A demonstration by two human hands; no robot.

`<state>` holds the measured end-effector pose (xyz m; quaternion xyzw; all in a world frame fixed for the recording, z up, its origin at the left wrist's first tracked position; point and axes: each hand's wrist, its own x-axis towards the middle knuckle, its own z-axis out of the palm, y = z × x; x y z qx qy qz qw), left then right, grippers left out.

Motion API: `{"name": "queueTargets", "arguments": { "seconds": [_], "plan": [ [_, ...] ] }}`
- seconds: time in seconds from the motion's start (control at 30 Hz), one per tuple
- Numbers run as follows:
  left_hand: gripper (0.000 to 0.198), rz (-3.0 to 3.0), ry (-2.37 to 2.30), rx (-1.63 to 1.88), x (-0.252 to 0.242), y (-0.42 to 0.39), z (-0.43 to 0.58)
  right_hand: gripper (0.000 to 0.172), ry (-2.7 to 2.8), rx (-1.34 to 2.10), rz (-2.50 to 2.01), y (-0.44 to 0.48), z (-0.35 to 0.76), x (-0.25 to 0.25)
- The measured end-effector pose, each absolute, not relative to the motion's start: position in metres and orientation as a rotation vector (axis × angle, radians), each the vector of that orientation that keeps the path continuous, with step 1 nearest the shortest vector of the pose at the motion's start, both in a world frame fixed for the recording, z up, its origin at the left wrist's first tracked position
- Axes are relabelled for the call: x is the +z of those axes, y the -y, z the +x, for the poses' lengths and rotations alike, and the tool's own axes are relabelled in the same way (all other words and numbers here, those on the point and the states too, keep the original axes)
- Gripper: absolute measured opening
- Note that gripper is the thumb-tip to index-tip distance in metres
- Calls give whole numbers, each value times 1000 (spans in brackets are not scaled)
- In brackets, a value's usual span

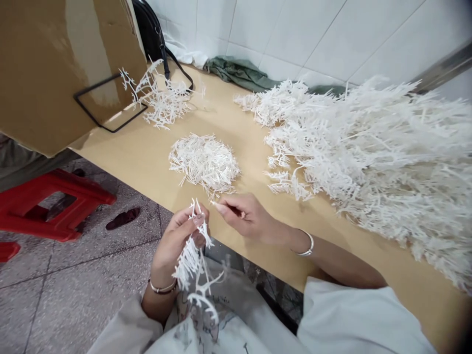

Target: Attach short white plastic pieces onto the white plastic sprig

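My left hand [173, 236] is closed around a white, branched plastic sprig [189, 263], whose twigs hang below the fingers over my lap. Beside it, at the table's near edge, my right hand [254, 219] pinches a small white piece [214, 202] between thumb and forefinger. That piece is too small to make out fully. Just beyond both hands lies a low pile of short white twig pieces [204, 162]. A large heap of white branched sprigs [376, 152] covers the right side of the table.
Looser white branches [165, 105] lie at the back left, near a black wire frame [114, 130] and a cardboard box [47, 69]. A black bag [151, 34] and green cloth [239, 71] rest by the tiled wall. A red stool [55, 196] stands left on the floor.
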<state>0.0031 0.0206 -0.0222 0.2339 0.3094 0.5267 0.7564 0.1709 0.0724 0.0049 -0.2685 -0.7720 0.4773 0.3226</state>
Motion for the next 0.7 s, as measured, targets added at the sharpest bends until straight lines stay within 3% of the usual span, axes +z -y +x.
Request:
{"name": "queueTargets", "arguments": {
  "seconds": [0.13,0.23,0.33,0.5,0.7],
  "plan": [
    [25,706,-858,1184,-13,-18,-10,36,2302,512,-976,-95,184,5],
    [25,737,-970,1185,-10,-17,-17,41,2334,270,-1122,-108,190,-1],
    [26,767,-1013,1200,-12,-17,-14,35,2230,150,-1103,-109,188,-4],
    [24,819,-1076,1299,-22,-21,2,31,2220,629,-789,-84,176,2],
    [27,987,-1100,1366,-23,-27,13,32,2236,1127,-724,-67,169,3]
  ]
}}
